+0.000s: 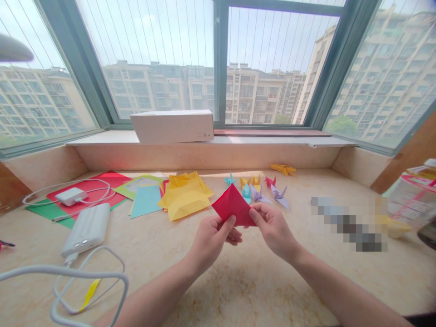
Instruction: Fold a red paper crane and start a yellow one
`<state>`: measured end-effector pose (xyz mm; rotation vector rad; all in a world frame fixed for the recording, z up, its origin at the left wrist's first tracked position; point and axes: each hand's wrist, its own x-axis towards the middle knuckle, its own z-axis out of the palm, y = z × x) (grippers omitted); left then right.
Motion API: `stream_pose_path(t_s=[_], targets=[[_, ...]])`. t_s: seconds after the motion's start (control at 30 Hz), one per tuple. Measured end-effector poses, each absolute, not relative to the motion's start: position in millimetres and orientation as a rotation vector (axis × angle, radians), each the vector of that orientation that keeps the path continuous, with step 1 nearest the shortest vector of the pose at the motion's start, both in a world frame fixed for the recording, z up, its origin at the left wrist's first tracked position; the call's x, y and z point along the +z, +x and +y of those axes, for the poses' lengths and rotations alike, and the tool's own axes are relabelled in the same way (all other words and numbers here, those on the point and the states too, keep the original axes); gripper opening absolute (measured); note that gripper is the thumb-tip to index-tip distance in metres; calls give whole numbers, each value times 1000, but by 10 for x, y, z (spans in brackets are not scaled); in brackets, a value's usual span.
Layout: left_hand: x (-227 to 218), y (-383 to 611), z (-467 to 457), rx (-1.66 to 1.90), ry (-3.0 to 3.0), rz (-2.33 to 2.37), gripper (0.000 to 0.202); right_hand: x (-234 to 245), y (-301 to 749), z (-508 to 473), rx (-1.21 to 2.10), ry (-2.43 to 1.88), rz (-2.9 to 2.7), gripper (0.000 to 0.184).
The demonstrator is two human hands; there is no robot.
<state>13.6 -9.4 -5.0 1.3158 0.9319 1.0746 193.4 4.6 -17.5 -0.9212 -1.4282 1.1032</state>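
Note:
A folded red origami paper [232, 203] is held up above the countertop, one corner pointing up and away. My left hand [220, 234] pinches its lower left part, thumb on top and fingers curled beneath. At its lower right edge my right hand [270, 225] grips the paper between thumb and forefinger. Just behind the paper stand several small folded paper cranes: a light blue one [230, 179], a red one [270, 182] and a purple one [279, 195] among them. The underside of the red paper is hidden.
Left of my hands lie yellow folded papers [185, 195], a light blue sheet [146, 201] and a red sheet [112, 181]. A white power bank [86, 229] with cables is nearer me. A white box [172, 126] sits on the sill. At right stands a plastic container [412, 200].

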Motion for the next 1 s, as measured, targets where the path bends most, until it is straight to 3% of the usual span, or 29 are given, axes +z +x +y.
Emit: stream_pose_path(t_s=[0.33,0.73,0.83,1.0], targets=[[-72,127,-53,1060,1295,860,31,-129,1929,20,1203,-844,-1523,30],[-32,96,-62,1070,1180,827,37,-83,1934,67,1227,-793,-1459,30],[-19,71,-48,1101,1158,793,36,-72,1955,80,1088,-828,-1558,29],[-19,56,-49,1125,1139,716,39,-142,2019,146,566,-998,-1671,28]])
